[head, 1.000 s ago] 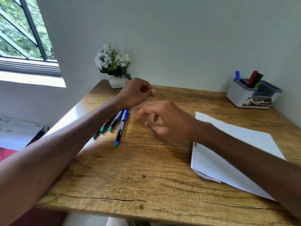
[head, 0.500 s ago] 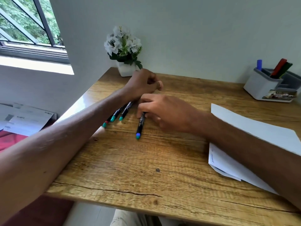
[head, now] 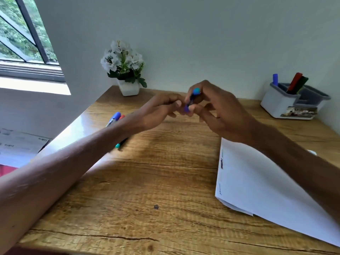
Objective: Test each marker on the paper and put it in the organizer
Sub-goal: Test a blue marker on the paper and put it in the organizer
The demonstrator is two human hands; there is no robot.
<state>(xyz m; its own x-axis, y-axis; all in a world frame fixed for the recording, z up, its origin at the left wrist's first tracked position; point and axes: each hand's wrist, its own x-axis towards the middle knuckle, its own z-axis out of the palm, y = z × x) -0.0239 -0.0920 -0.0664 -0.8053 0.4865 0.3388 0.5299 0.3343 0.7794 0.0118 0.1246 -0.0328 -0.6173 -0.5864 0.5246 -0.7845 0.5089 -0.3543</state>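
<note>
Left of the white square pot of white flowers (head: 128, 87) and nearer the camera, on the varnished, coarse-grained wooden desk (head: 147, 181): loose slim plastic markers (head: 116, 116), blue and red caps showing, partly hidden.

Straight in front of the pot, raised off the desk: left hand (head: 160, 113), fingers curled, apparently pinching the blue cap of a dark-barrelled marker with a teal end plug (head: 191, 99); right hand (head: 220, 115) pinching its barrel between thumb and fingers. Probably light, rigid, smooth and slightly slippery; best gripped mid-barrel, cap pulled straight off.

Right of the pot and nearer: thin, limp white sheets of paper (head: 257, 181), lying flat, small ink marks by the left edge.

Far right of the pot, by the wall: white-and-grey plastic compartmented organizer (head: 276, 103), blue, red and dark stored markers (head: 294, 82) standing inside.
</note>
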